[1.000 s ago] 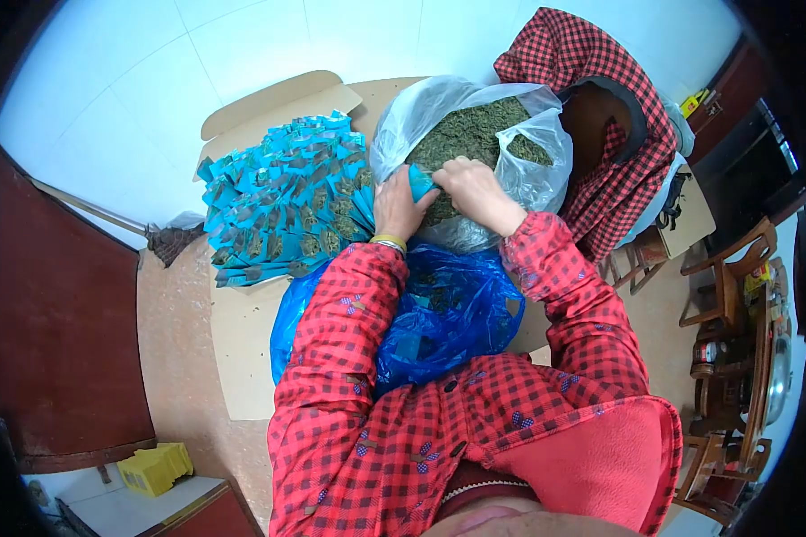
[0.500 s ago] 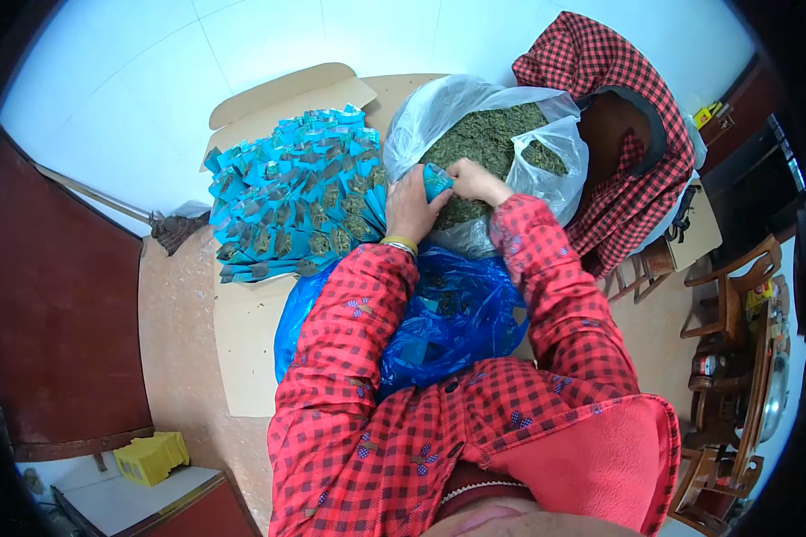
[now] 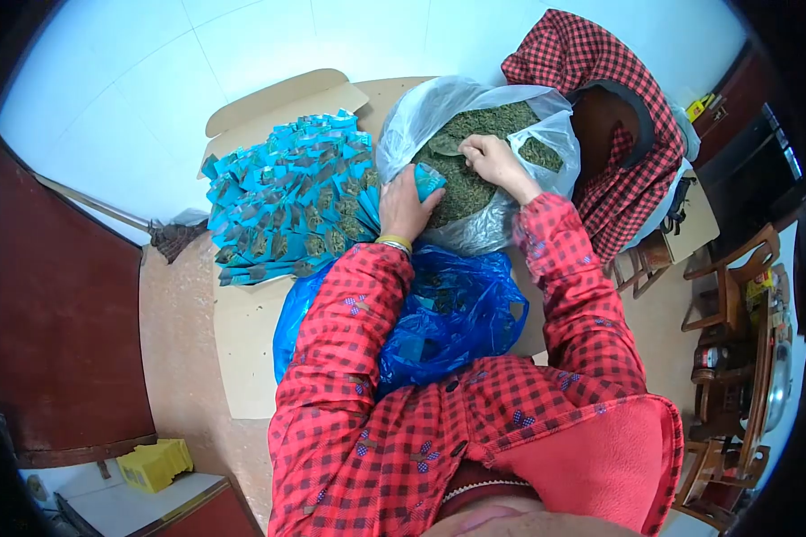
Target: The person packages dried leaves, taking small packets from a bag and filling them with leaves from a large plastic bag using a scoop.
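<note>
My left hand [image 3: 405, 204] is closed around a small blue packet [image 3: 428, 181], held at the near left rim of a clear plastic bag [image 3: 407, 125]. The bag is filled with dried green leaves [image 3: 484, 123]. Over the leaves, my right hand [image 3: 497, 163] pinches a small spoon [image 3: 448, 146], its bowl pointing left; the handle is mostly hidden by the fingers. Left of the bag, many blue packets [image 3: 282, 192] stand packed in rows, several with leaves showing at their open tops. A blue plastic bag [image 3: 448, 313] lies below my forearms, with some packets visible inside.
Flattened cardboard [image 3: 246, 358] lies under the packets. At the right, a red and black checked cloth [image 3: 627, 67] lies over a dark-lined opening. Wooden chairs [image 3: 734, 291] stand farther right. Yellow boxes [image 3: 155, 464] sit on a cabinet at the lower left.
My right hand has moved away from the packet's mouth, up and right over the leaves, and the spoon now shows. My left hand stays with the packet, shifted slightly left.
</note>
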Tool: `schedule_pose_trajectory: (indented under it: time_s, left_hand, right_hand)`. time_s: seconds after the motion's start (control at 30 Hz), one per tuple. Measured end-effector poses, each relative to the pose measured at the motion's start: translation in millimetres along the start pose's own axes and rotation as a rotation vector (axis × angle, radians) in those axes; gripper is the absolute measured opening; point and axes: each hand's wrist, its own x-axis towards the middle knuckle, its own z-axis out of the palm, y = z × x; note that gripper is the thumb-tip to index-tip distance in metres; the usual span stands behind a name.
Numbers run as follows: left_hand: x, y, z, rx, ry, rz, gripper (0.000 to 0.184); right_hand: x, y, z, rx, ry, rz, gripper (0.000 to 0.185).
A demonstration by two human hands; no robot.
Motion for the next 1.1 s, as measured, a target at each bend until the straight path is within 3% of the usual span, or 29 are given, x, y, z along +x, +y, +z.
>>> schedule_pose_trajectory:
  time_s: [0.2,0.3,0.43,0.57,0.67,0.77,0.87,0.9,0.97,1.0,1.1]
  left_hand:
    - [-0.7,3.0,-3.2,0.008,-0.008,-0.011,0.068]
    - [0.6,2.6,-3.2,0.023,-0.043,-0.016,0.069]
    - [0.0,1.5,-2.1,0.022,-0.056,-0.025,0.069]
    - [-1.5,-1.4,1.1,0.022,0.003,0.010,0.069]
    - [-1.8,-2.2,2.7,0.000,0.021,0.015,0.069]
    - [0.1,-3.0,1.6,-0.041,0.004,0.004,0.068]
    - [-0.5,-12.4,9.7,-0.062,0.029,0.037,0.066]
    - [-1.4,-11.7,6.5,-0.067,0.082,0.083,0.065]
    - [-4.8,-7.1,0.8,-0.067,0.054,0.067,0.065]
    - [-3.7,-2.8,-2.8,-0.076,0.030,0.049,0.065]
    - [-3.1,-0.2,-2.7,-0.077,0.057,0.057,0.062]
  right_hand:
    - [-44.1,-29.2,-4.1,-0.187,0.000,-0.228,0.018]
    - [-51.8,-29.1,10.2,-0.513,0.185,-0.565,0.017]
    - [-57.4,-36.8,22.7,-0.665,0.166,-0.697,0.014]
    - [-54.0,-45.8,-5.9,-0.631,0.289,-0.642,0.015]
    - [-50.6,-35.8,-14.4,-0.727,0.252,-0.429,0.016]
    - [-48.9,-36.5,6.0,-0.490,0.315,-0.609,0.019]
    - [-42.1,-34.6,45.5,-0.120,0.067,-0.348,0.028]
    - [-38.3,-31.2,49.9,-0.114,0.064,-0.350,0.028]
    - [-27.3,-24.9,52.7,-0.053,-0.213,-0.128,0.029]
    - [-26.5,-27.2,46.5,-0.053,-0.216,-0.141,0.029]
    - [-38.2,-57.3,3.1,-0.298,0.164,-0.181,0.027]
